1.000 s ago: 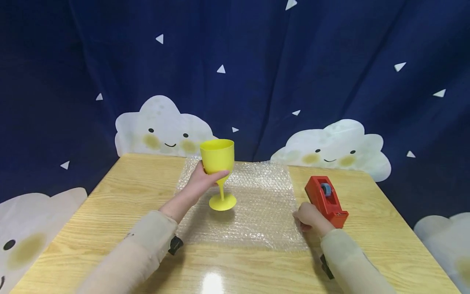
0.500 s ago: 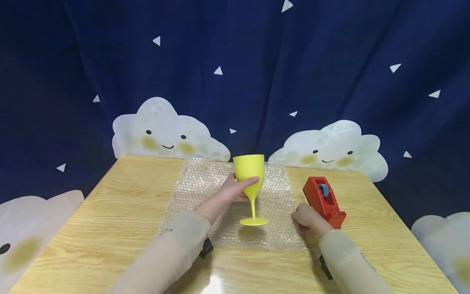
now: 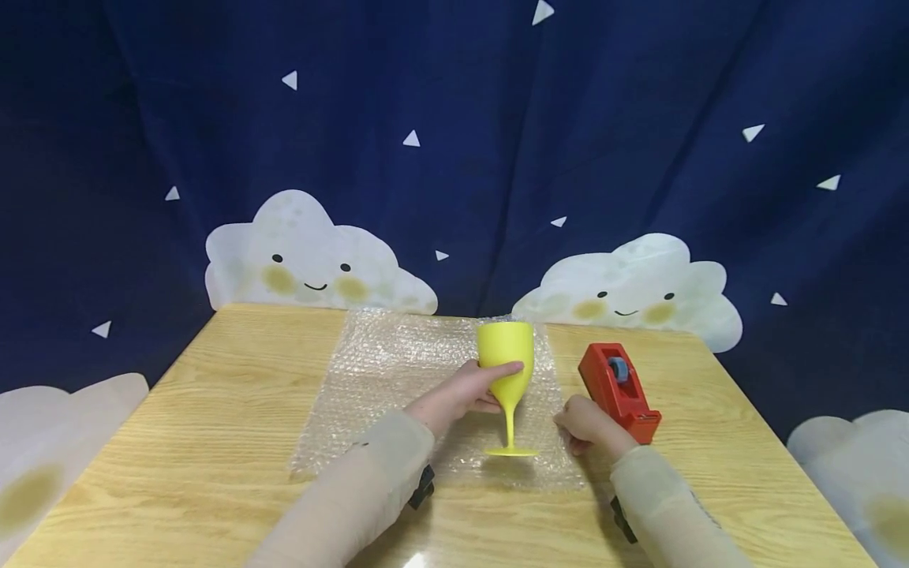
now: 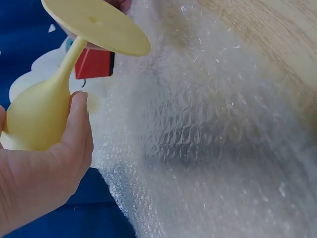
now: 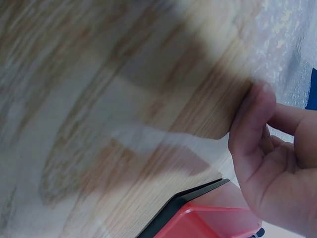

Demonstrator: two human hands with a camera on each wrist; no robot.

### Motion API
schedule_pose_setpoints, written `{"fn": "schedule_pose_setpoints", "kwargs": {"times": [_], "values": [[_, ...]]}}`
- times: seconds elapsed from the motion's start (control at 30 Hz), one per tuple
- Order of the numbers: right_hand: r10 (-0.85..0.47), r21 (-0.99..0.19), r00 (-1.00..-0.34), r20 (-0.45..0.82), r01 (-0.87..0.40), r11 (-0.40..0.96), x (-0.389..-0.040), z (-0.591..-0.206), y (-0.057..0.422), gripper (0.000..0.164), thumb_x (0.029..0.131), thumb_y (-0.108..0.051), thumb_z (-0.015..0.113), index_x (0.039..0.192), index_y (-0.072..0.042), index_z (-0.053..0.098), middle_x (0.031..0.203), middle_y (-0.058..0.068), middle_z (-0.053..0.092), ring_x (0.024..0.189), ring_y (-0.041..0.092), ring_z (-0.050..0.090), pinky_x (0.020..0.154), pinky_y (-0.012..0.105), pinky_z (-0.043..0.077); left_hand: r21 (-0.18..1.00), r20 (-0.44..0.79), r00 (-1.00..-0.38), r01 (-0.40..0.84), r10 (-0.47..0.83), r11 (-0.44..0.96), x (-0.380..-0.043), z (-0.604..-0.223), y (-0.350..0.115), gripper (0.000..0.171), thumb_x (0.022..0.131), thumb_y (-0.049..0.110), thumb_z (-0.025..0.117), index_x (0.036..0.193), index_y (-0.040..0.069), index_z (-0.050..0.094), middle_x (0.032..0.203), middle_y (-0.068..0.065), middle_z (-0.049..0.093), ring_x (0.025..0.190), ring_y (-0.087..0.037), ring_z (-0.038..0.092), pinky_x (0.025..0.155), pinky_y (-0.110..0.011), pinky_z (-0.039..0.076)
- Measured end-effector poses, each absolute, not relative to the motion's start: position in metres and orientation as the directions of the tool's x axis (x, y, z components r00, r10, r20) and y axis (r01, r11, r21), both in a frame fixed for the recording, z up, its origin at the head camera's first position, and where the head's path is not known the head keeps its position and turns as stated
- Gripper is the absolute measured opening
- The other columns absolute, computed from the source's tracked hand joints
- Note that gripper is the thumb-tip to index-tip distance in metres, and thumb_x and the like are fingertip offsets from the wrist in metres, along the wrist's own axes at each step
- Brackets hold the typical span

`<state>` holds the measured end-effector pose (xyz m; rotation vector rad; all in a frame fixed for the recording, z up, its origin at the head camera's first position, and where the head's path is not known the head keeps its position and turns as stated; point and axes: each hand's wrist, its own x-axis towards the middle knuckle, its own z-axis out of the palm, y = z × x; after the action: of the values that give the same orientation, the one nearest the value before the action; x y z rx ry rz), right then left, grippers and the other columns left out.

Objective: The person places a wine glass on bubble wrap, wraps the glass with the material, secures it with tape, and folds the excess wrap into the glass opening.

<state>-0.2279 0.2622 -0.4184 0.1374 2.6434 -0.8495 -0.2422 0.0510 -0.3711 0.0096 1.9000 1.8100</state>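
Note:
My left hand grips the bowl of a yellow goblet, thumb across its front. The goblet is upright in the head view, its round foot just over a sheet of bubble wrap; contact with the sheet is hard to tell. In the left wrist view the goblet's stem and foot show above the fingers. At the right edge of the bubble wrap, my right hand has curled fingers. The right wrist view shows its fingertip and thumb pinching the sheet's edge.
A red tape dispenser with a blue roll core stands just right of my right hand. The wooden table extends around the sheet. Behind it hangs a dark blue curtain with printed clouds.
My left hand has carried the goblet rightward and lower, toward the sheet's right half near my right hand. The right hand stays at the sheet's edge. The head view has shifted slightly.

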Motion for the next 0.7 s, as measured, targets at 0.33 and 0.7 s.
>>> {"fn": "schedule_pose_setpoints", "kwargs": {"times": [0.33,0.7], "values": [[-0.007,-0.5,-0.924,-0.383,0.201,0.843,-0.23,-0.42,0.262,0.028,0.092,-0.009,0.049,0.064,-0.005,0.052,0.051,0.001,0.049,0.042,0.01,0.049,0.043,0.022,0.046,0.899,-0.439,-0.826,-0.406,0.354,0.168,-0.247,-0.382,0.067,0.058,0.081,0.041,0.067,0.117,0.0,0.048,0.088,-0.008,0.058,0.072,-0.017,0.061,0.075,-0.033,0.057],[-0.024,-0.5,-0.922,-0.387,0.188,0.846,-0.232,-0.42,0.262,0.027,0.093,-0.009,0.048,0.066,-0.003,0.052,0.051,0.002,0.05,0.042,0.011,0.047,0.042,0.022,0.045,0.888,-0.459,-0.807,-0.421,0.372,0.183,-0.252,-0.393,0.076,0.055,0.083,0.042,0.065,0.116,0.001,0.05,0.084,-0.008,0.059,0.063,-0.017,0.057,0.068,-0.032,0.057]]}}
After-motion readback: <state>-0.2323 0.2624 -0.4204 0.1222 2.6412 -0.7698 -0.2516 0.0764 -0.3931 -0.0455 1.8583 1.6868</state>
